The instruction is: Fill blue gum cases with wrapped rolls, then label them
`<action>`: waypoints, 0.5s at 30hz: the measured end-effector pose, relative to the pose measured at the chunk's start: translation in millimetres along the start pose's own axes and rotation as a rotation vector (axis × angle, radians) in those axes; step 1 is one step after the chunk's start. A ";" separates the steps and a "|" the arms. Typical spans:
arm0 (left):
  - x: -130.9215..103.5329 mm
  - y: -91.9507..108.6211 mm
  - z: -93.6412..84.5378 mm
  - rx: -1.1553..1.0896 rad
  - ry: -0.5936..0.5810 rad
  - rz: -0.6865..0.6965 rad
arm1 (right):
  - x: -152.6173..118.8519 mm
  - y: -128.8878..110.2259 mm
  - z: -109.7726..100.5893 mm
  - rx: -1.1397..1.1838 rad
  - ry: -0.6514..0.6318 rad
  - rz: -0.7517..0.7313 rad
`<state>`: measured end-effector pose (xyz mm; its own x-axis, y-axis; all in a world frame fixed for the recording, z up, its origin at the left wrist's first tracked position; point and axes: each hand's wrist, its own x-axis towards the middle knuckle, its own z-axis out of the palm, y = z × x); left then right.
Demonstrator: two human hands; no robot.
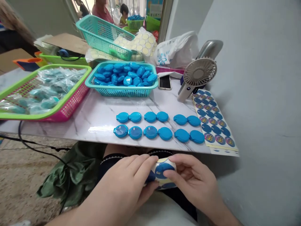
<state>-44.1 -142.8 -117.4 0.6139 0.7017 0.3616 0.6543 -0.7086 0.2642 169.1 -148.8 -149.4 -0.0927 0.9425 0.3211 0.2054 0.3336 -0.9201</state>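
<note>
A curled sheet of round blue stickers (164, 168) is held over my lap, below the table's front edge. My left hand (128, 179) wraps round its left part. The thumb and index finger of my right hand (195, 179) pinch its right edge, with the thumb on a blue sticker. Two rows of blue oval cases (165, 133) lie in pairs on the table (94, 108). The three leftmost cases of the front row carry a darker round sticker (135, 132); the other cases look plain.
A turquoise basket (124, 91) holds many blue cases. Left of it, a green-rimmed basket (58, 110) holds bagged items. A phone (165, 83), a small fan (198, 73) and sticker sheets (213, 119) lie to the right. People are behind, near a window.
</note>
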 end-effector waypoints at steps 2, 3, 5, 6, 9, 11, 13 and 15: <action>5.2 -1.2 10.7 0.027 0.015 0.027 | 0.9 -2.1 -6.0 -0.207 -0.030 -0.101; 8.5 -2.4 14.1 0.045 0.014 0.043 | 2.2 -3.7 -9.1 -0.309 -0.029 -0.162; 16.2 -4.1 17.6 0.074 -0.001 0.077 | 5.3 -7.1 -15.2 -0.466 0.003 -0.272; 20.4 -4.1 18.3 0.082 -0.014 0.092 | 6.7 -8.5 -18.0 -0.515 0.018 -0.310; 32.1 -1.7 20.7 0.087 -0.057 0.110 | 8.4 -8.9 -25.6 -0.568 -0.025 -0.355; 38.3 -0.2 25.2 0.077 -0.083 0.101 | 7.4 -4.7 -29.7 -0.567 -0.074 -0.344; 43.0 -0.2 32.6 0.046 -0.106 0.092 | 5.3 2.4 -32.9 -0.561 -0.106 -0.312; 47.0 -2.1 42.4 0.010 -0.086 0.085 | 2.6 10.4 -35.0 -0.545 -0.132 -0.270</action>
<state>2.0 -105.2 -138.9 0.7030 0.6429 0.3042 0.6022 -0.7656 0.2264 205.1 -142.1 -150.3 -0.3232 0.8248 0.4640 0.6223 0.5546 -0.5524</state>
